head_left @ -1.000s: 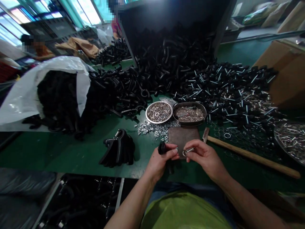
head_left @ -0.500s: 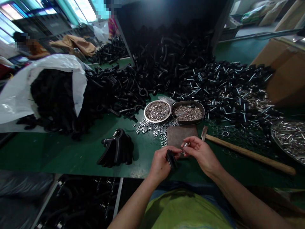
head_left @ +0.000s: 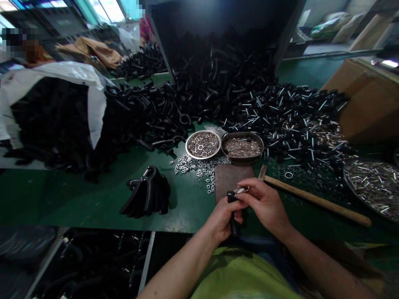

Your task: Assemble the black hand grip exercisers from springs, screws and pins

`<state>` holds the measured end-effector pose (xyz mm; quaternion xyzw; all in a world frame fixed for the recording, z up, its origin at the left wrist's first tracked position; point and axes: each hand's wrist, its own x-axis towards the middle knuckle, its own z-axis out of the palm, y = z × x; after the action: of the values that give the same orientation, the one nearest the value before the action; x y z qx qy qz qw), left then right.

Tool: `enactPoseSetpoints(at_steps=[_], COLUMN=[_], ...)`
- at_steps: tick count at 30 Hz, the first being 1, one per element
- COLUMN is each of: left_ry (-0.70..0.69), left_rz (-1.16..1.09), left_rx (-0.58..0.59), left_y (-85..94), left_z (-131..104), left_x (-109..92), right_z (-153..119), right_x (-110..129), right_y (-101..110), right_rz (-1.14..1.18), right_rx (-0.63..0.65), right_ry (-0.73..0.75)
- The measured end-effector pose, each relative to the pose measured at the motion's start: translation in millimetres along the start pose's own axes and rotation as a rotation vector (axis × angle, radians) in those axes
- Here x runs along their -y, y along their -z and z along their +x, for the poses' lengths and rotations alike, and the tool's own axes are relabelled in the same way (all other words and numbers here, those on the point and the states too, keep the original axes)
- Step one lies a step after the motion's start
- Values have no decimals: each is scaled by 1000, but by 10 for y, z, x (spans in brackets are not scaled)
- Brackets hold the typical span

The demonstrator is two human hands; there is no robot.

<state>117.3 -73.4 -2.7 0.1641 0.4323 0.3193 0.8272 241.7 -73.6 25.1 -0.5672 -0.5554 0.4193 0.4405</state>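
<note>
My left hand [head_left: 222,216] is wrapped round a black plastic part [head_left: 231,197], whose upper end sticks up past the fingers and whose lower end hangs below them. A small silvery metal piece [head_left: 242,190] is pinched by my right hand [head_left: 268,202] against that upper end. Both hands are close together over the front edge of a brown square plate [head_left: 232,176]. Behind the plate are a round dish of small metal parts [head_left: 203,145] and an oval tin [head_left: 243,148]. Several nuts [head_left: 211,185] lie left of the plate.
A hammer [head_left: 318,200] lies to the right, near a large dish of metal pins [head_left: 374,187]. Stacked black parts [head_left: 146,193] stand at left. Heaped black parts [head_left: 205,91], a white bag [head_left: 98,108] and a carton [head_left: 368,99] are farther back. A person sits at the far left.
My left hand has turned the black part more upright and brought it against the metal piece in my right hand. The whole view has shifted slightly.
</note>
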Motion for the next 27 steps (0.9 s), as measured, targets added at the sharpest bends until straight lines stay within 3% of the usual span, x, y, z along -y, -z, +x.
enactPoseSetpoints(at_steps=[4,9,11,13,16,19,22,27], left_ry=[-98,-100,-52,-42,-99,-157,-164,-28], left_rz=[271,593,554,463,369,384,397,221], left_rx=[-13,58,145,167,79,18,2,53], left_y=[-6,0,38,97,179,210,181,51], left_z=[-40,-122,-143,-152,-143,-116,-80,-37], left_x=[6,-8,-14,-25,-58,-91,-88,-37], right_z=[-2,-21,-70,-145,-268,-334,-312,-232], right_x=[-99,-210,-295,-438,-727,-918,-820,-253], right_y=[-28,72,253,512,896,1055,925,423], right_rz=[-111,11,-39,-249,-652,-797,-658,-36], right_rx=[12,32,8,-115,-305,-299,-260,26], right_ry=[94,-57,-99,-108,-111,-123,-74,-59])
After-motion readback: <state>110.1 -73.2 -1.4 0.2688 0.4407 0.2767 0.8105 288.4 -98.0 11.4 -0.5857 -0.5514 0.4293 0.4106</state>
